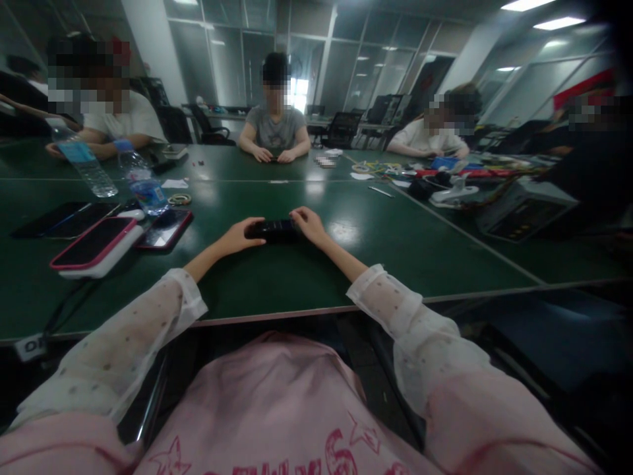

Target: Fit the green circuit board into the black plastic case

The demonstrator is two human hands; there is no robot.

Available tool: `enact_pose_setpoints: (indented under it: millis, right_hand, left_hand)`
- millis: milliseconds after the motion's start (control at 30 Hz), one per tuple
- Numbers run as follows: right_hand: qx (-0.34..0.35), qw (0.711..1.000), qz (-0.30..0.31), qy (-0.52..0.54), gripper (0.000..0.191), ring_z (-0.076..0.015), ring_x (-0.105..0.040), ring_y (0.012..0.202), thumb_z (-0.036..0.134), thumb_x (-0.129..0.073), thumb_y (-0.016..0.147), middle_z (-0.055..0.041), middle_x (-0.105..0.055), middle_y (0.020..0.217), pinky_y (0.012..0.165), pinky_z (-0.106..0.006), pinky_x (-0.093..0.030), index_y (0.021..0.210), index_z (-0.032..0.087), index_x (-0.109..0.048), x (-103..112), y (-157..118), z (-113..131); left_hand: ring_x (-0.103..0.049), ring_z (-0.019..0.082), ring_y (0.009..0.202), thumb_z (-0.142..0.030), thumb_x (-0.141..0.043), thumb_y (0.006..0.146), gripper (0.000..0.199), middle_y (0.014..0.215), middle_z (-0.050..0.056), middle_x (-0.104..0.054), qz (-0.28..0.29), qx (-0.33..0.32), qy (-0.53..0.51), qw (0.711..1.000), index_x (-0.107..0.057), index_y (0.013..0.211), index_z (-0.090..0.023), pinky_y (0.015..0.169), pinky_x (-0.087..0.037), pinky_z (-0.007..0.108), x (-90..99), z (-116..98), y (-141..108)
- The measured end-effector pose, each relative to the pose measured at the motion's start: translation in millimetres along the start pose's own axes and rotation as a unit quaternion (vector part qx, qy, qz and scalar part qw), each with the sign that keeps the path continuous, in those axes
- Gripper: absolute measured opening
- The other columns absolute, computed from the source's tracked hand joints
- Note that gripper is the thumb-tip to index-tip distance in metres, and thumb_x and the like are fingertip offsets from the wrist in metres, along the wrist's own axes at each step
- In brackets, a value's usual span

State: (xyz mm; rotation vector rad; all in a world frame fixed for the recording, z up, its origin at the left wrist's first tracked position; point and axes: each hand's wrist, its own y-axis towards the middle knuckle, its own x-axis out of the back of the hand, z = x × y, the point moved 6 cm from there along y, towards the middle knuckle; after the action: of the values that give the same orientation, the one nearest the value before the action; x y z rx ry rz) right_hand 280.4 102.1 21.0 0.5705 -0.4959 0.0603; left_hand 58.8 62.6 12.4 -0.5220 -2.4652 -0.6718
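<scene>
Grip of left hand (pixel 242 237) closed round left end of black case (pixel 279 230), over green table (pixel 386 251); right hand (pixel 310 225) narrowed at case's right end, any held item indiscernible. Table edge (pixel 277 315) nearer than case; red-edged phone (pixel 165 230) leftward; broad tabletop span rightward to metal box (pixel 529 210).

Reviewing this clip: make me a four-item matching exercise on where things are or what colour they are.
1. Black object
2. Coiled ring
3. Grey box
4. Wearer's shirt

A. Pink
B. Toward the right of the picture, on the green table
C. Between the left hand and right hand
D. Beside a bottle

Pairs: 1-C, 2-D, 3-B, 4-A
</scene>
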Motion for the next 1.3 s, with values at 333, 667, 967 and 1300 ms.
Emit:
enact_pose_setpoints:
  millis: [333, 667, 967, 1300]
  right_hand:
    - [-0.046, 0.995, -0.017, -0.092, 0.021, -0.0196, -0.063, 0.087, 0.03, -0.05, 0.086, -0.0077, -0.069, 0.092, 0.083, -0.036, -0.048, 0.095, 0.016, -0.064, 8, 7, -33]
    - [-0.044, 0.993, 0.006, -0.109, 0.02, -0.0191, -0.063, 0.088, 0.026, -0.051, 0.086, -0.0083, -0.068, 0.096, 0.084, -0.036, -0.049, 0.097, 0.016, -0.064, 3, 8, -33]
    - [-0.04, 0.992, 0.008, -0.118, 0.02, -0.0192, -0.062, 0.085, 0.025, -0.052, 0.086, -0.008, -0.068, 0.094, 0.082, -0.035, -0.049, 0.097, 0.016, -0.065, 3, 7, -33]
    - [-0.035, 0.991, 0.016, -0.128, 0.023, -0.0202, -0.063, 0.088, 0.024, -0.051, 0.086, -0.0104, -0.069, 0.098, 0.083, -0.036, -0.049, 0.1, 0.013, -0.065, 4, 7, -29]
  left_hand:
    - [-0.062, 0.027, 0.11, -0.036, -0.08, 0.066, 0.067, 0.123, 0.014, -0.062, -0.03, 0.018, -0.046, 0.998, -0.054, 0.125, -0.018, 0.1, -0.045, 0.05, -0.9, 5, 1]
    - [-0.064, 0.026, 0.107, -0.034, -0.081, 0.065, 0.063, 0.119, 0.013, -0.064, -0.061, 0.018, -0.054, 0.996, -0.056, 0.12, -0.016, 0.099, -0.047, 0.05, 2.9, 4, 2]
    - [-0.063, 0.027, 0.11, -0.035, -0.08, 0.067, 0.064, 0.122, 0.015, -0.064, -0.131, 0.024, -0.105, 0.985, -0.055, 0.121, -0.014, 0.101, -0.047, 0.048, 10.5, -10, 0]
    - [-0.061, 0.025, 0.112, -0.038, -0.075, 0.072, 0.063, 0.123, 0.011, -0.062, -0.262, -0.013, 0.004, 0.965, -0.05, 0.127, -0.018, 0.101, -0.046, 0.043, 48.2, -1, -3]
